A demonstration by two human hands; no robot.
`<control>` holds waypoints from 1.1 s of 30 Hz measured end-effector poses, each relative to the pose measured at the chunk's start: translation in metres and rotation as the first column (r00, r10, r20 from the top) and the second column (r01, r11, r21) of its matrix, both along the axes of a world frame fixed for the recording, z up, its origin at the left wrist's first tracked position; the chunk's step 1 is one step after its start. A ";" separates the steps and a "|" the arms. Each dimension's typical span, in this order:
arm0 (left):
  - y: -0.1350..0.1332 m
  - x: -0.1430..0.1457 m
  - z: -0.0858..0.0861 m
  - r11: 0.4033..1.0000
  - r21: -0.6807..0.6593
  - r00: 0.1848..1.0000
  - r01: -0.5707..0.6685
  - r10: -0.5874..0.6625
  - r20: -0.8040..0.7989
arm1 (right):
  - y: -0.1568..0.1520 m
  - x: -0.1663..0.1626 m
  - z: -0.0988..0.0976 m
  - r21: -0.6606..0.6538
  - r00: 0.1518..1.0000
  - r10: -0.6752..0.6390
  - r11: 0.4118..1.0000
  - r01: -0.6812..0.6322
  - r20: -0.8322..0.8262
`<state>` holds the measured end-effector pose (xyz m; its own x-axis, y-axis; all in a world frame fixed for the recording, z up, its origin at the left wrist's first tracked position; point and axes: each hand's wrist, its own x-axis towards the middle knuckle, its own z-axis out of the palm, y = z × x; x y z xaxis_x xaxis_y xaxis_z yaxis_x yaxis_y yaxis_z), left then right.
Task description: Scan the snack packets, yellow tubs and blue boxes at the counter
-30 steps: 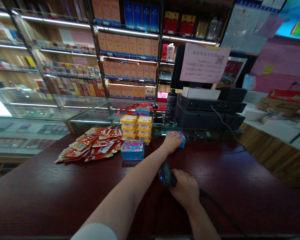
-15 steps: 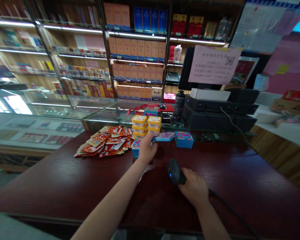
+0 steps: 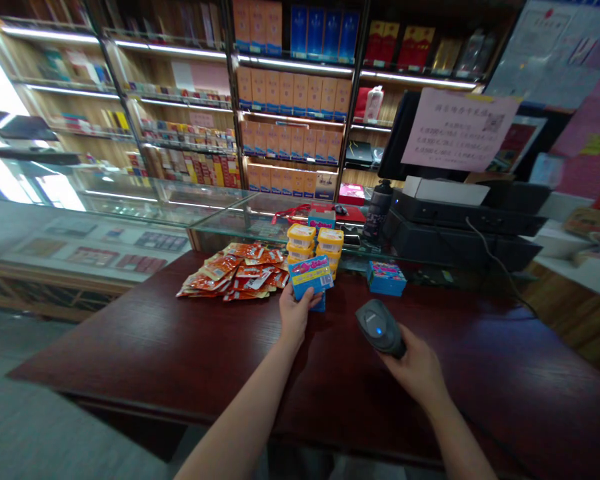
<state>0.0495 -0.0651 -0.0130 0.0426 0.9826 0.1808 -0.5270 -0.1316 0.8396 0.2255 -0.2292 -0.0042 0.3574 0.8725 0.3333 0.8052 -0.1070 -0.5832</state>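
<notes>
My left hand (image 3: 295, 316) grips a small blue packet (image 3: 310, 275) with pink lettering, a yellow band and a barcode, its printed face turned toward me. Behind that packet rise stacked yellow tubs (image 3: 331, 239); part of another blue item shows just below it. A dark handheld barcode scanner (image 3: 379, 327) with a blue light is in my right hand (image 3: 416, 365), its head pointing up and left above the table. A stack of similar blue packets (image 3: 387, 279) sits to the right of the tubs. Left of the tubs lies a pile of orange snack packets (image 3: 235, 272).
The dark red wooden table (image 3: 190, 353) meets a glass counter (image 3: 220, 217) at its far side. A black bottle (image 3: 379, 210), a monitor (image 3: 397, 140) bearing a pink paper sign, and black machines (image 3: 465, 233) stand at the back right. Shelves of boxes (image 3: 293, 143) line the wall.
My left hand has brought the blue packet left from beside the stack and turned its face toward me. The scanner in my right hand has tilted. The view has shifted.
</notes>
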 end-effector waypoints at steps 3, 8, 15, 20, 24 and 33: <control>-0.001 0.001 0.000 1.000 0.014 1.000 -0.001 0.001 -0.011 | 0.003 -0.007 0.011 0.169 0.945 0.146 0.981 -0.100 -0.291; -0.003 0.001 0.002 1.000 0.018 0.999 0.006 -0.005 -0.035 | 0.004 -0.021 0.023 0.234 0.895 0.183 0.968 -0.091 -0.406; -0.003 0.001 0.002 0.999 0.012 0.997 -0.047 0.048 -0.063 | -0.003 -0.024 0.030 0.169 0.907 0.127 0.984 -0.063 -0.401; -0.002 0.002 0.000 1.000 0.016 0.999 -0.006 0.006 -0.041 | -0.004 -0.023 0.030 0.151 0.919 0.112 0.987 -0.058 -0.379; -0.002 0.003 0.002 1.000 0.026 0.999 0.000 0.001 -0.032 | -0.002 -0.019 0.025 0.173 0.923 0.143 0.981 -0.086 -0.357; 0.022 -0.027 0.012 0.859 0.328 0.839 -0.392 0.480 -0.255 | 0.001 0.004 -0.008 -0.022 0.950 -0.173 0.983 0.185 0.261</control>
